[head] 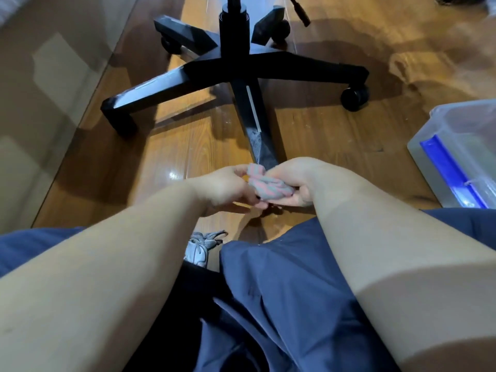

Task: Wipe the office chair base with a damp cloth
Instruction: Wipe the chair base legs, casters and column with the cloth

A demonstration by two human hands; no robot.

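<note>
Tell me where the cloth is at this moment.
Head view, centre: the cloth is bunched between the left hand and the right hand, just at the tip of the nearest chair base leg.

Both hands meet over the wooden floor [327,135], holding a twisted pink-and-grey cloth [268,185] between them. The left hand [228,186] pinches one end and the right hand [295,181] curls round the other. The cloth sits just at the tip of the nearest leg [256,124] of the black five-star chair base [236,68], whose surface looks dusty. A caster [354,99] shows on the right leg. A clear plastic container [461,146] stands at the right edge; a grey sneaker [200,249] lies below the hands.
</note>
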